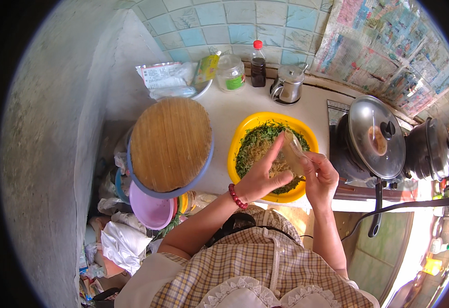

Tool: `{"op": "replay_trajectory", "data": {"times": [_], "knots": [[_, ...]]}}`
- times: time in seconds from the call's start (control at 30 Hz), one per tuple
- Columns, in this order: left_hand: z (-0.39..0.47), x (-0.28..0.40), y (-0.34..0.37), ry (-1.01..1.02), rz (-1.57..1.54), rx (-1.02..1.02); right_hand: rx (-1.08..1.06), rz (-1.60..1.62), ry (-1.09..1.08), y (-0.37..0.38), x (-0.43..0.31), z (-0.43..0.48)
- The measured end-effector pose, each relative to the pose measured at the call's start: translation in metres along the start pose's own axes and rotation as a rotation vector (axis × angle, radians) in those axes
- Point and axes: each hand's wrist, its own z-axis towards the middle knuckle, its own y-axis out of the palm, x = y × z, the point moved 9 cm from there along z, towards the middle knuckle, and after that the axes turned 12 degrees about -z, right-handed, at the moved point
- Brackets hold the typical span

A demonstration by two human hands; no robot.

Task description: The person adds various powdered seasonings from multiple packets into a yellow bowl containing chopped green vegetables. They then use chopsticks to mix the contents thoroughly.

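Both of my hands are over a yellow plastic basin [233,154] on the counter. My right hand [320,181] pinches a small translucent plastic bag [293,152] by its right edge, between thumb and fingers. Beside the bag, my left hand [261,179] has its thumb and fingers spread, with nothing gripped in it. Its fingertips are close to the bag's upper end; whether they touch it I cannot tell. Chopped green leaves [249,139] line the basin, and a heap of fine light-brown bits [258,149] lies on their middle. The bag and hands hide part of this food.
On the left, a round wooden board [172,144] covers a blue basin [133,169]. Behind stand a glass jar [230,73], a red-capped bottle [258,65] and a metal pot [289,84]. Right is a lidded pan [376,146], its handle [376,219] projecting past the counter edge.
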Motion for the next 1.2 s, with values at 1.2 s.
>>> {"op": "replay_trajectory", "data": {"times": [1.2], "knots": [[0.188, 0.075, -0.275, -0.075, 1.404, 0.475, -0.100, 0.016, -0.029, 0.091, -0.036, 0.079]]}}
